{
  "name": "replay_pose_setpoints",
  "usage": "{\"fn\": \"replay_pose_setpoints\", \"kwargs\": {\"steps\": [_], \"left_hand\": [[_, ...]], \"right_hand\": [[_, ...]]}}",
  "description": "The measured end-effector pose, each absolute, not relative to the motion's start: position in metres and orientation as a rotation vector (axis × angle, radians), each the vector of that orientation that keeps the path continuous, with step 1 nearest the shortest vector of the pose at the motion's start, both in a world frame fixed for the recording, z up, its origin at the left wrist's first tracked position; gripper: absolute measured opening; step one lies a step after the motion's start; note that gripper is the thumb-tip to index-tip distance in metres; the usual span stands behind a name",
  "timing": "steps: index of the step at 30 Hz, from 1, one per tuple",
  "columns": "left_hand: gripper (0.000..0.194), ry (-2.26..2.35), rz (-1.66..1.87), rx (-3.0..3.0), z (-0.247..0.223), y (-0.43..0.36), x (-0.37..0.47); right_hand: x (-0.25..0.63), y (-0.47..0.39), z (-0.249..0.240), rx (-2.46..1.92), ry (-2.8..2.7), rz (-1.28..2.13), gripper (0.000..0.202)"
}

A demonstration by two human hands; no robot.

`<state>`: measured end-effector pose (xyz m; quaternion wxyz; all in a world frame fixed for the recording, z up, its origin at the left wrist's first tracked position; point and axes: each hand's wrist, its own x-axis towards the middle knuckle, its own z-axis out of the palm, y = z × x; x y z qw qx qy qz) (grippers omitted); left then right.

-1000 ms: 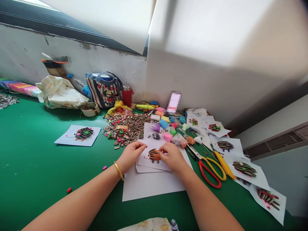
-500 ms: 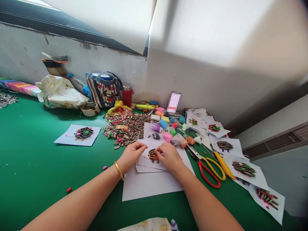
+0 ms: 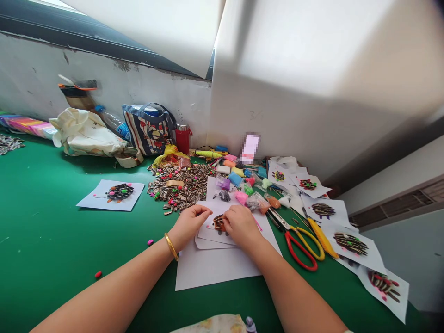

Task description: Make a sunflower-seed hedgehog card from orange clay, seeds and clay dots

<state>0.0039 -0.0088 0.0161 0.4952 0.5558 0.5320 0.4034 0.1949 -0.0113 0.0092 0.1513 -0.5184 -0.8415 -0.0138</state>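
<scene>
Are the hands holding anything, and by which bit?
I can't tell: the right hand hides whatever its fingers may pinch at the clay hedgehog. The left hand has fingertips together, with nothing clearly visible between.

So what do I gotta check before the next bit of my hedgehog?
Hedgehog on its paper: ok.
Right hand at the hedgehog: ok.
Seed in the right fingertips: cannot tell, they're hidden.
Left hand off the hedgehog: ok.
Seed pile nearby: ok.
All beads by the pile: not ok, a red bead and a pink bead lie apart.
</scene>
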Motion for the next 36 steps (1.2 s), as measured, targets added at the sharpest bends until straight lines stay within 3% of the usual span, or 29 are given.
{"fn": "replay_pose_setpoints", "kwargs": {"steps": [5, 12, 17, 23, 36], "left_hand": [[0.027, 1.248, 1.002, 1.258, 0.017, -0.011, 0.005], [0.028, 0.860, 0.930, 0.451, 0.031, -0.014, 0.001], [0.040, 0.716, 0.872, 0.151, 0.038, -0.014, -0.001], [0.053, 0.602, 0.856, 0.073, 0.037, -0.020, 0.003], [0.057, 0.561, 0.755, 0.220, 0.034, -0.026, 0.005]], "right_hand": [[0.192, -0.011, 0.010, -1.504, -2.443, -0.076, 0.011], [0.200, -0.013, 0.011, -1.461, -2.338, 0.060, 0.011], [0.200, -0.023, 0.024, -1.348, -2.144, 0.107, 0.016], [0.186, -0.033, 0.029, -1.203, -2.094, 0.219, 0.019], [0.177, -0.034, 0.023, -1.196, -2.199, 0.242, 0.026]]}}
